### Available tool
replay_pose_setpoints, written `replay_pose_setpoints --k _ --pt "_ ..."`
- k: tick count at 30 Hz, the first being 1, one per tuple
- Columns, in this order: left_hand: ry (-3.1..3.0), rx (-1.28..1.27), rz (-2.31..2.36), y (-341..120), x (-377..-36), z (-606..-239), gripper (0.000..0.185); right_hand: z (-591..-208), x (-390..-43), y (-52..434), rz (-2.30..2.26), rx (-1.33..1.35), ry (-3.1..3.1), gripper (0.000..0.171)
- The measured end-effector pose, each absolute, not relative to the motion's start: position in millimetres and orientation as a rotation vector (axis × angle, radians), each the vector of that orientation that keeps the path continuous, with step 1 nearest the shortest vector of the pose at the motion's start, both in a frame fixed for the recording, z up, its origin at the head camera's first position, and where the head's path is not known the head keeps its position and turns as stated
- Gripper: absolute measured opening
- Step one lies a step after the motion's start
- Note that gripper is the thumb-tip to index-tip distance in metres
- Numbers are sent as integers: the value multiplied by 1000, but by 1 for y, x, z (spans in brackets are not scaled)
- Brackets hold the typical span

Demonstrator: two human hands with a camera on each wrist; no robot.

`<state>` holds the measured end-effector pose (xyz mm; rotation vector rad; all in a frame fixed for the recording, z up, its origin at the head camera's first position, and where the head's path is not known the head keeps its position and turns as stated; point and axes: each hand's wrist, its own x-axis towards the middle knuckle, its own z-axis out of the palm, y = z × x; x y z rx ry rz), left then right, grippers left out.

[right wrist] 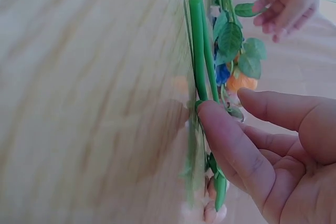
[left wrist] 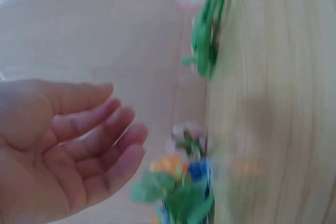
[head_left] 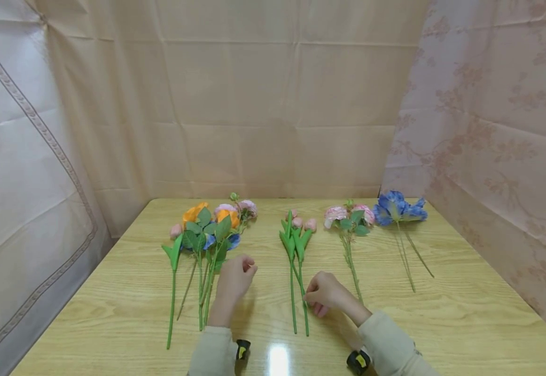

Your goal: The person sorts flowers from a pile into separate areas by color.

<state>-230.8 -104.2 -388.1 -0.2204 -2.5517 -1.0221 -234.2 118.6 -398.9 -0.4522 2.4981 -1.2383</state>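
Note:
Three pink artificial tulips [head_left: 300, 245] lie together mid-table, their green stems crossing toward the near edge. My right hand [head_left: 325, 293] is beside the lower stems. In the right wrist view its index fingertip touches a green stem [right wrist: 197, 51] or one right beside it, with the thumb standing apart. My left hand [head_left: 235, 279] hovers loosely curled and holds nothing, between the tulips and a mixed group at left. That group has orange flowers [head_left: 194, 213], a purple flower [head_left: 247, 208], blue petals and a single pink tulip [head_left: 174, 249]. The left wrist view is blurred.
Right of the tulips lie pink-and-white flowers [head_left: 336, 215] on long stems. Farther right are blue flowers [head_left: 392, 208] with thin stems. The wooden table [head_left: 113, 313] is bounded by a beige curtain [head_left: 230, 104] behind and cloths at both sides.

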Motion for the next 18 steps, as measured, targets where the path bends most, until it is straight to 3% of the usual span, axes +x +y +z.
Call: replay_pose_setpoints --k 9,14,18 --pt "-2612 229 -827 -153 -235 -394 10 -399 -235 117 -1241 -453 2480 12" --pt "-2717 307 -830 -164 -236 -400 34 -400 -235 117 -1247 -474 2466 12" --pt "-2754 329 -826 -166 -235 -402 36 -401 -235 118 -1248 -492 2460 13"
